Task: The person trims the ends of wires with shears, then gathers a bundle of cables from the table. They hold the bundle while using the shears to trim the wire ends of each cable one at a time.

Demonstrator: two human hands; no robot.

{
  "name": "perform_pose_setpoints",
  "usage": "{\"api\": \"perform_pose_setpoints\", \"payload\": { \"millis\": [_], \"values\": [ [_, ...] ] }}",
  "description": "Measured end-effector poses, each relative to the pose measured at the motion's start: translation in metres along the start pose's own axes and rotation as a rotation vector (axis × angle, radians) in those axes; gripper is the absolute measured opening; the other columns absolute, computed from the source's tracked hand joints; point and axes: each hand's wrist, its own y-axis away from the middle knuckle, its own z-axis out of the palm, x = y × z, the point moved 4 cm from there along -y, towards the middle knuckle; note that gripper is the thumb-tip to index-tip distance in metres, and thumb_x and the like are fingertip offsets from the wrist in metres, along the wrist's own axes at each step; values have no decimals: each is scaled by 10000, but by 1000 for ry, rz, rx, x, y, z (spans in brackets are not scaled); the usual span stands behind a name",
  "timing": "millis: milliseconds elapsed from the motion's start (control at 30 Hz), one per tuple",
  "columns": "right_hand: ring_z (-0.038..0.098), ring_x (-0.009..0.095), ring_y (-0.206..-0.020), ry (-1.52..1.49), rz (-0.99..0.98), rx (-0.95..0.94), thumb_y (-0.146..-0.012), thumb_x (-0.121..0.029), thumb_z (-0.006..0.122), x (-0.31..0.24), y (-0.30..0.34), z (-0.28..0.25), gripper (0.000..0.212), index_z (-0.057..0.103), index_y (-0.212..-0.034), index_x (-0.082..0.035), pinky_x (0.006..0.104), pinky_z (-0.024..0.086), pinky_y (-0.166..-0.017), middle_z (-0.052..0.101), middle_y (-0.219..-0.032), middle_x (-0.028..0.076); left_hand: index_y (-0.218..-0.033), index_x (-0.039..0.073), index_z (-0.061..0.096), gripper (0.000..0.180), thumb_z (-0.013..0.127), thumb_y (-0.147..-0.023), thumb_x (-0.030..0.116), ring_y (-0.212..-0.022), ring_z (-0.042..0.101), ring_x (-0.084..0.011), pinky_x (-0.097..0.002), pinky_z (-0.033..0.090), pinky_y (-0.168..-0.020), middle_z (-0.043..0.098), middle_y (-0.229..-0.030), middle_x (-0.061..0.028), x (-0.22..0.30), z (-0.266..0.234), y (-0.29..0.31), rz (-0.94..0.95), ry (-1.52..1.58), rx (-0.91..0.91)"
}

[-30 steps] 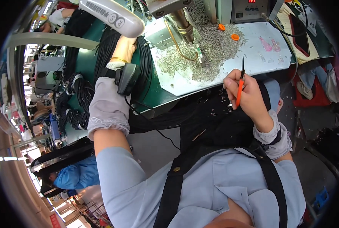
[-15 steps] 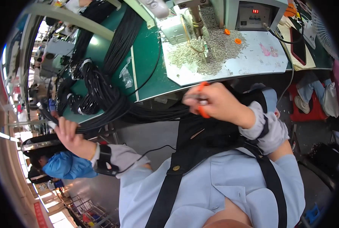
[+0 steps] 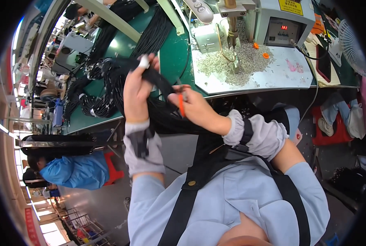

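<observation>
My left hand (image 3: 136,97) is raised over the front edge of the green table, closed round a bundle of black cables (image 3: 161,83). Something white (image 3: 144,62), its kind unclear, shows at the thumb tip. My right hand (image 3: 198,110) grips orange-handled cutters (image 3: 181,105) against the right side of the same bundle. Their jaws are blurred, so whether they touch a cable is unclear. More cables sag from the bundle across my lap.
Tied black cable coils (image 3: 113,88) lie on the green table (image 3: 175,57). A press machine (image 3: 232,28) stands on a white board (image 3: 281,76) strewn with small metal pieces. At right are a control box (image 3: 283,30), a phone (image 3: 323,63) and a fan (image 3: 352,43). Someone in blue (image 3: 74,170) sits at left.
My left hand has swung from far left up and inward, bringing the cable bundle along. My right hand has moved left with the cutters to meet it.
</observation>
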Motion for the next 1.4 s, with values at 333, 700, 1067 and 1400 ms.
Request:
{"api": "perform_pose_setpoints", "payload": {
  "millis": [333,700,1067,1400],
  "values": [
    [544,108,-818,250,-15,-118,-862,-169,522,14,60,-42,245,524,-994,37,233,426,-745,596,-884,85,-695,-21,589,66,626,-669,26,-648,548,-175,-279,416,-583,583,-692,-62,-67,27,-165,31,-763,133],
    [578,135,-859,108,69,-104,-851,-135,534,19,49,-57,218,535,-979,41,240,446,-761,611,-877,83,-1037,-116,422,258,348,-797,-56,-514,377,-88,-204,359,-474,401,-711,-22,40,13,-51,433,-270,-165],
    [555,161,-861,-251,-244,-579,-812,-42,538,-4,0,53,310,444,-1102,11,290,435,-747,561,-1018,94,-1121,-17,414,286,444,-866,108,-528,452,-123,-259,399,-471,460,-719,-24,23,12,111,244,68,102],
    [585,147,-714,227,-528,-336,-725,-52,652,43,45,8,321,500,-997,23,278,449,-617,558,-712,114,-1066,-16,458,241,499,-837,48,-684,572,-177,-314,501,-617,557,-821,-83,21,68,100,246,-208,-240]
  ]
}}
